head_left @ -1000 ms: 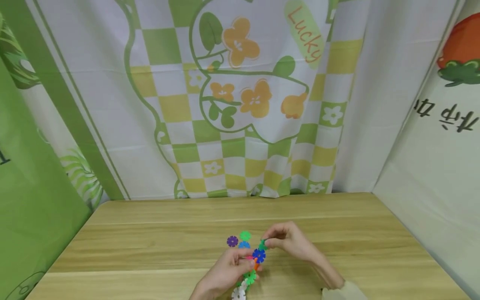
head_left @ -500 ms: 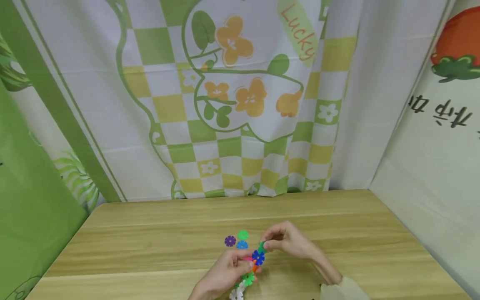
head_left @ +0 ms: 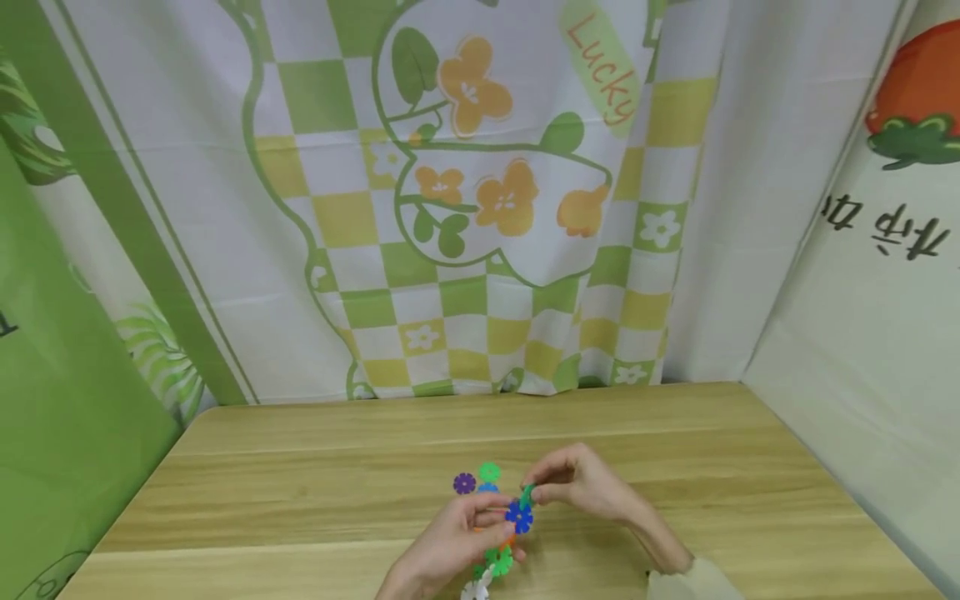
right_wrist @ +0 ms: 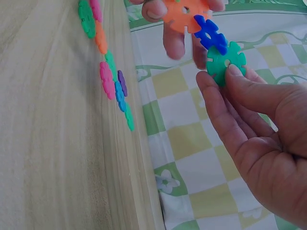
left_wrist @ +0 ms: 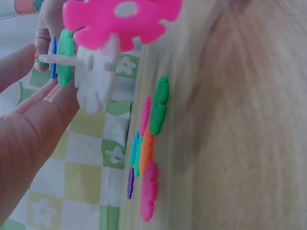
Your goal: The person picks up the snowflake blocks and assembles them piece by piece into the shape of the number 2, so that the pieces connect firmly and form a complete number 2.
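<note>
While the left hand [head_left: 453,540] clamps its fingers around the orange disc [right_wrist: 178,18], the right hand [head_left: 588,487] pinches the green disc [right_wrist: 217,61], probably bracing the blue disc [right_wrist: 209,34] linked between.

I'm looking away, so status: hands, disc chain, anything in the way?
Left hand gripping chain at orange disc. Right hand pinching green disc against blue disc; full lock can't be judged. Loose purple disc beyond left hand, seemingly not in the way.

You have 1 chain of discs [head_left: 519,517] between your left hand [head_left: 450,537] and right hand [head_left: 588,492]; loose discs [head_left: 464,483] lie on the table [head_left: 300,483] beyond your left hand, before the curtain [head_left: 480,317].
</note>
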The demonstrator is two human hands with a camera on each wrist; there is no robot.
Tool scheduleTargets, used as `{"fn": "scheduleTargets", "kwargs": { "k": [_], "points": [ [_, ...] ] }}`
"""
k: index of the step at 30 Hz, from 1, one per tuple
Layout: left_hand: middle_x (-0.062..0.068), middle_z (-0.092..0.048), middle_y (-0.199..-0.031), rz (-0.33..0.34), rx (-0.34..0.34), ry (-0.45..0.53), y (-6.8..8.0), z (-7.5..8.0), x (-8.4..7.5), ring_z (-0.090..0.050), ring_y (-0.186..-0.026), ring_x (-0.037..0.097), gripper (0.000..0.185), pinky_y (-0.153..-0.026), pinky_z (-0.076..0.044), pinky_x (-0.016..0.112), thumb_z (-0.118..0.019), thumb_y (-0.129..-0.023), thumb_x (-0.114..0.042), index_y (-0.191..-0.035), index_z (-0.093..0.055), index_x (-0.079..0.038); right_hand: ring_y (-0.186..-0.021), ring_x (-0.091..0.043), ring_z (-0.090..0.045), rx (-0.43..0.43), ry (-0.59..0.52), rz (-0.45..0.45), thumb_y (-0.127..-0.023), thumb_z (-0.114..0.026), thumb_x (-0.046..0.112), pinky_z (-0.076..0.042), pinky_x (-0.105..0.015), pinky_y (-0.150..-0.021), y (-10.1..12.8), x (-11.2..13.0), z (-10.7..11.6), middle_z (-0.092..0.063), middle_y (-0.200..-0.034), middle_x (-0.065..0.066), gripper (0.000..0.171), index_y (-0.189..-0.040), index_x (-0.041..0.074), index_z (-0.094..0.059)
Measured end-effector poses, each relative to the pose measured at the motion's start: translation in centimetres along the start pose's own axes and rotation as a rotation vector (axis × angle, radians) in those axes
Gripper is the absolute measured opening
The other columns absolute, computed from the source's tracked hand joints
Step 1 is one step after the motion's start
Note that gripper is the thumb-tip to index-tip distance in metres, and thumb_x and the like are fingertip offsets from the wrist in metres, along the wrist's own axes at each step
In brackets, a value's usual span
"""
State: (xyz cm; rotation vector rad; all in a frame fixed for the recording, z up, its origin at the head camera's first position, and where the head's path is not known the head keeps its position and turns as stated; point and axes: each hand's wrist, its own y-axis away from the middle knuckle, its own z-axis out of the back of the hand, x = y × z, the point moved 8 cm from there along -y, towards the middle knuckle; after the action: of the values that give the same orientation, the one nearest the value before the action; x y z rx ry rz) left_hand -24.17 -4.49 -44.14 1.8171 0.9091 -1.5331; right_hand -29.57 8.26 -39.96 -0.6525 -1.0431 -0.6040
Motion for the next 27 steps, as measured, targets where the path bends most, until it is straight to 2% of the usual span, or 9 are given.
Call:
{"fn": "scheduleTargets", "kwargs": {
  "k": [5,9,13,17,21,24,27],
  "points": [
    [0.028,-0.064,-0.109,-0.003,0.001,-0.005,0.1,0.0,-0.3,-0.069,-0.085,0.026,0.048,-0.079,-0.056,0.031,-0.059,-0.096,-0.010,-0.138,-0.042,0.005,-0.082,-0.019,-0.069,0.043,-0.013,-0.004,-0.085,-0.069,-0.001,-0.058,-0.032,-0.073,0.1,-0.1,-0.2,-0.070,-0.097,-0.019,0.019,-0.102,-0.009,-0.067],
    [0.026,-0.064,-0.109,-0.002,-0.002,-0.006,0.2,0.1,-0.7,-0.069,-0.085,0.030,0.050,-0.074,-0.057,0.030,-0.059,-0.095,-0.009,-0.139,-0.040,0.006,-0.084,-0.029,-0.069,0.031,0.015,-0.017,-0.083,-0.069,-0.005,-0.057,-0.030,-0.074,0.1,-0.4,0.1,-0.069,-0.098,-0.019,0.022,-0.105,-0.009,-0.065],
    [0.025,-0.064,-0.109,-0.003,-0.003,-0.025,0.2,0.2,-1.1,-0.069,-0.086,0.031,0.049,-0.070,-0.057,0.027,-0.059,-0.095,-0.009,-0.138,-0.040,0.007,-0.083,-0.031,-0.068,0.015,0.076,-0.032,-0.082,-0.070,-0.004,-0.057,-0.030,-0.075,-0.3,-1.1,0.3,-0.069,-0.094,-0.015,0.020,-0.101,-0.006,-0.067],
    [0.025,-0.064,-0.108,0.005,-0.013,-0.042,0.2,0.3,-1.3,-0.068,-0.086,0.034,0.047,-0.069,-0.057,0.027,-0.058,-0.095,-0.007,-0.137,-0.042,0.007,-0.081,-0.025,-0.068,0.039,0.134,-0.058,-0.081,-0.072,-0.001,-0.057,-0.031,-0.073,-1.0,-2.2,-0.4,-0.070,-0.087,-0.012,0.017,-0.097,-0.004,-0.068],
    [0.024,-0.065,-0.108,0.013,-0.029,-0.052,0.3,0.5,-1.4,-0.068,-0.086,0.039,0.045,-0.063,-0.055,0.022,-0.059,-0.095,-0.007,-0.135,-0.044,0.006,-0.073,-0.013,-0.064,0.037,0.246,-0.105,-0.077,-0.073,-0.001,-0.054,-0.024,-0.065,-1.8,-3.3,-1.4,-0.069,-0.080,-0.006,0.014,-0.091,0.001,-0.070],
    [0.024,-0.066,-0.104,0.013,-0.031,-0.086,0.4,0.6,-1.5,-0.066,-0.086,0.043,0.043,-0.049,-0.045,0.014,-0.059,-0.095,-0.007,-0.134,-0.046,0.005,-0.061,-0.006,-0.056,0.019,0.322,-0.167,-0.070,-0.072,-0.003,-0.047,-0.021,-0.053,-2.1,-4.0,-2.1,-0.063,-0.070,-0.001,0.018,-0.087,0.004,-0.069],
    [0.022,-0.067,-0.099,0.017,-0.030,-0.106,0.4,0.6,-1.6,-0.067,-0.084,0.043,0.041,-0.045,-0.037,0.012,-0.059,-0.094,-0.007,-0.133,-0.047,0.004,-0.051,-0.006,-0.048,0.006,0.379,-0.235,-0.066,-0.069,-0.003,-0.040,-0.020,-0.044,-2.3,-4.4,-2.7,-0.055,-0.062,0.003,0.021,-0.086,0.004,-0.067]
  ]
}}
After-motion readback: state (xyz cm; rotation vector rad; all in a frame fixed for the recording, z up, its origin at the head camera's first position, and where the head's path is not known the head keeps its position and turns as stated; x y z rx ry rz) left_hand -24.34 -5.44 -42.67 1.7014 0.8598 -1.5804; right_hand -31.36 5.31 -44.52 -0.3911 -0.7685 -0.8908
